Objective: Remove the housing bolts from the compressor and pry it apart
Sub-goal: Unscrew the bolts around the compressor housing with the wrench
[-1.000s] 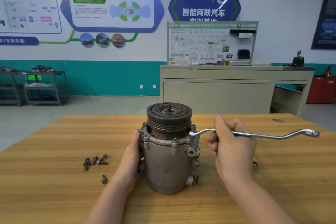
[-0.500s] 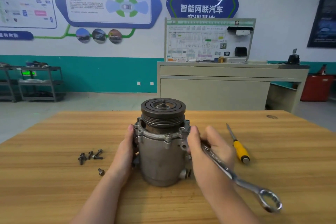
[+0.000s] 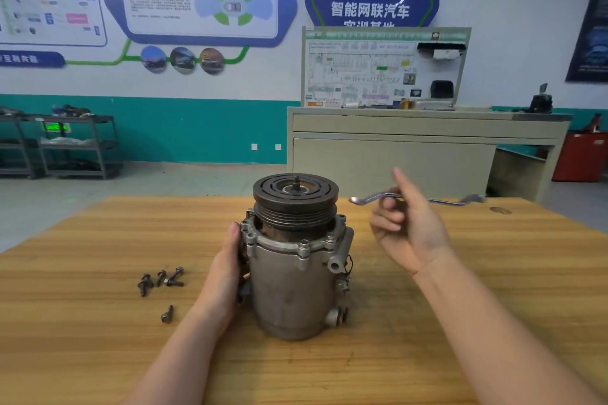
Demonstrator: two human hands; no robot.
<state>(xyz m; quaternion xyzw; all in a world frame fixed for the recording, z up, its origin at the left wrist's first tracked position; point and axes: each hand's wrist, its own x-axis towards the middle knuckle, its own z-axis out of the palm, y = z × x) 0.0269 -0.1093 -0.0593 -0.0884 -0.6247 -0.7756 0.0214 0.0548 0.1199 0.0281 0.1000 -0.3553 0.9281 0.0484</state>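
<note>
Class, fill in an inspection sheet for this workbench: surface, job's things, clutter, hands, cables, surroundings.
Surface: wooden table.
Job's things: compressor upright, pulley on top; wrench held in the air beside it; loose bolts, one more apart.
Clutter: nothing seen.
Hands: left hand against the compressor's side; right hand holds the wrench.
Cables: nothing seen.
Surroundings: grey counter, shelf racks, wall posters.
</note>
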